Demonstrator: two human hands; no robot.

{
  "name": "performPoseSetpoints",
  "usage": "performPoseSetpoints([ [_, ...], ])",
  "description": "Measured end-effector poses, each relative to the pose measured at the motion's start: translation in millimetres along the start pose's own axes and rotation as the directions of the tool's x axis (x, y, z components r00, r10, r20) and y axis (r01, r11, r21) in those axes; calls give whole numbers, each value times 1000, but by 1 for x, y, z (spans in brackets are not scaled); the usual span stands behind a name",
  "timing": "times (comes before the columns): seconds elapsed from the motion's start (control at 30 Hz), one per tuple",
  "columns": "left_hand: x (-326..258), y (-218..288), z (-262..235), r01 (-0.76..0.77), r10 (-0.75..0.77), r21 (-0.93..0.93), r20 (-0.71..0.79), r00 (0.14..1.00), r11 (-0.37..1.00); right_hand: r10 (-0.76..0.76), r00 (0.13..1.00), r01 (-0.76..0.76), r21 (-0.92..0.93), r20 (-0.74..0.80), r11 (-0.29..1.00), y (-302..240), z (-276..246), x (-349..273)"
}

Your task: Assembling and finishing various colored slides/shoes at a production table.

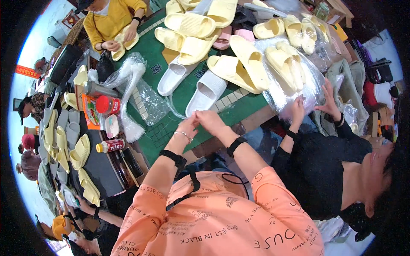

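Close together at the table's near edge, my left hand [187,128] and my right hand [209,122] are pinched shut, fingertips meeting. A thin clear plastic strand [171,106] runs from beside the left grey slipper down to them; its end is hidden by my fingers. The right grey slipper [207,93] lies sole down with its heel just beyond my fingertips. Left of it and slightly farther off, the other grey slipper [176,76] points away from me too. Cream slippers [237,72] lie right behind the grey pair, and more cream slippers [191,24] are piled farther back.
Thin clear plastic bags [130,89] lie left on the green table [160,143], near a red-lidded jar [106,104]. At right, a co-worker's hands [329,100] are by a bag with cream slippers [284,64]. Across, a person in yellow [109,23] holds cream slippers [124,44].
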State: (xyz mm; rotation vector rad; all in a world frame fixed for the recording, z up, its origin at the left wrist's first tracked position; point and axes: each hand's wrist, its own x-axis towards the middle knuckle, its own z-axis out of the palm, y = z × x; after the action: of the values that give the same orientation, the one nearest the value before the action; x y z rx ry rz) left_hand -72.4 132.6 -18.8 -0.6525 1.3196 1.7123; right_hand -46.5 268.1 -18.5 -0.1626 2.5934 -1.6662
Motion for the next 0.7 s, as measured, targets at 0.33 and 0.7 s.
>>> performPoseSetpoints([
  [0.33, -16, 28, 7, -314, 284, -194, -170, 944, 929, 13, 983, -1, 66, -183, 998, -31, 27, -44],
  [0.7, -88, 40, 15, -4, 7, -10, 313, 950, 1000, 223, 966, -166, 977, 132, 137, -38, 11, 4],
])
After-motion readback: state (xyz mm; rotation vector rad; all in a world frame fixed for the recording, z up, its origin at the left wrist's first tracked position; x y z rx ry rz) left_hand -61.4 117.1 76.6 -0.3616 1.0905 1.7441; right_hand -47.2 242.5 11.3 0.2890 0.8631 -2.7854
